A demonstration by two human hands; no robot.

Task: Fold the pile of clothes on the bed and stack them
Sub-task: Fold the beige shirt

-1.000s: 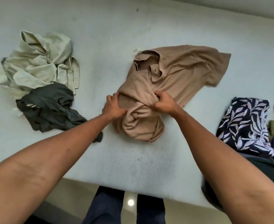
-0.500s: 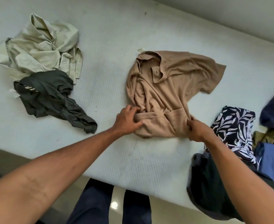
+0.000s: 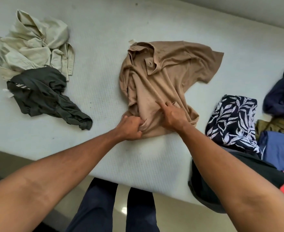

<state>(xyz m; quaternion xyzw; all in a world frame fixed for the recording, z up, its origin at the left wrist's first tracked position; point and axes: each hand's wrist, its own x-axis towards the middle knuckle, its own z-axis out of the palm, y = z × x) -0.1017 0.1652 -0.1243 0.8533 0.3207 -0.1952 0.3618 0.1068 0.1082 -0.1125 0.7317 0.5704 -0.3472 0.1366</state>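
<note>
1. Head view: tan polo (image 3: 168,69) lies crumpled mid-bed (image 3: 104,30), collar on the far side.
2. Left hand (image 3: 131,125) clenched on the polo's near hem.
3. Right hand (image 3: 174,115) rests on the polo, index finger out; can't tell if it's grasping.
4. Beige shirt (image 3: 35,46) lies well to the left.

Tan polo shirt (image 3: 164,76); cream shirt (image 3: 35,46); dark olive garment (image 3: 44,96); navy white-leaf-print fabric (image 3: 233,121).

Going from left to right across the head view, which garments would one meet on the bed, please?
The cream shirt → tan polo shirt → leaf-print garment. Left out: the dark olive garment, which overlaps the cream shirt's span, and the navy garment and the blue garment at the right, which overlap each other.
</note>
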